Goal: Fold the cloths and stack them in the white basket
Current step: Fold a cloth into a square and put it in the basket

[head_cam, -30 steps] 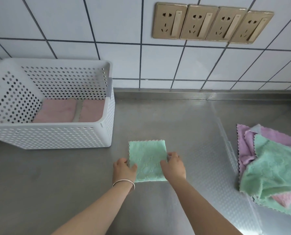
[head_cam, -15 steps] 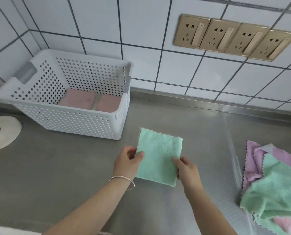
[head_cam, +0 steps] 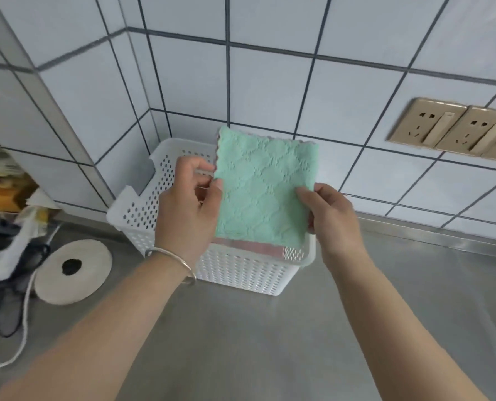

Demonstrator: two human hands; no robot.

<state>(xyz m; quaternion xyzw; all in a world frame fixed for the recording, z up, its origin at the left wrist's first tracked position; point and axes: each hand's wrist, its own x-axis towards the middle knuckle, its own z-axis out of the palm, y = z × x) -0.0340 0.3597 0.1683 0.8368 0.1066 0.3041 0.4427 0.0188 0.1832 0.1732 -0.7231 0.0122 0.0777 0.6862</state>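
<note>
my left hand (head_cam: 189, 204) and right hand (head_cam: 332, 218) each pinch a side edge of the folded green cloth (head_cam: 265, 188), held up over the white basket (head_cam: 142, 211). i should lower it flat onto the pink cloth (head_cam: 249, 246) inside, edges squared, releasing both sides together.

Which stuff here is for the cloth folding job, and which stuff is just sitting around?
For the job:
- folded green cloth, held by the left hand and right hand
- white basket
- pink cloth already in the basket

Just lying about:
- round white disc with a dark hole
- white cord
- gold wall sockets
</note>
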